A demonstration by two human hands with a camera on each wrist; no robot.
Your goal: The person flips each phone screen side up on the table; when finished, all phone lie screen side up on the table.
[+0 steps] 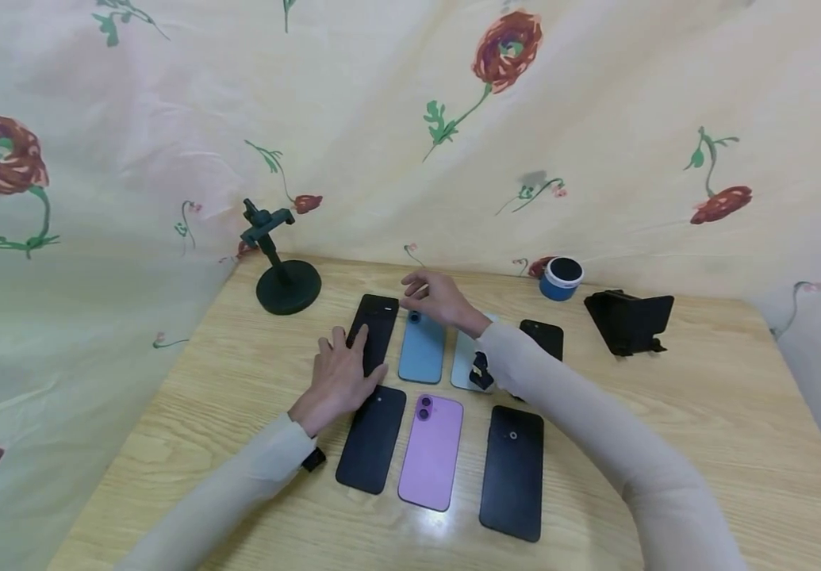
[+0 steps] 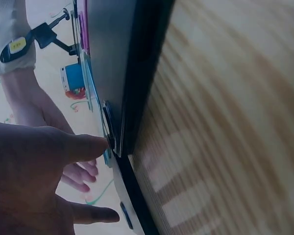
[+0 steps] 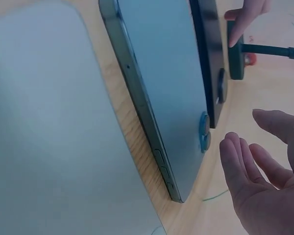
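Observation:
My left hand [image 1: 339, 377] is spread over the lower part of a black phone [image 1: 379, 321] at the back left. Its thumb lies by the top edge of a dark phone [image 1: 373, 444] in front. My right hand [image 1: 439, 297] hovers over the camera end of a blue phone [image 1: 422, 349], fingers loosely bent and holding nothing. In the right wrist view a gap parts this hand [image 3: 264, 181] from the blue phone [image 3: 161, 73]. A pale phone [image 1: 462, 361] is partly hidden under the right forearm. Whether the left fingertips press the black phone is unclear.
A purple phone [image 1: 431, 456] and a black phone [image 1: 512, 476] lie in the front row, another black phone [image 1: 544, 337] behind. Along the back stand a dark green stand [image 1: 289, 287], a blue-and-white round speaker-like object [image 1: 560, 279] and a black folding stand [image 1: 627, 321]. Floral cloth hangs behind.

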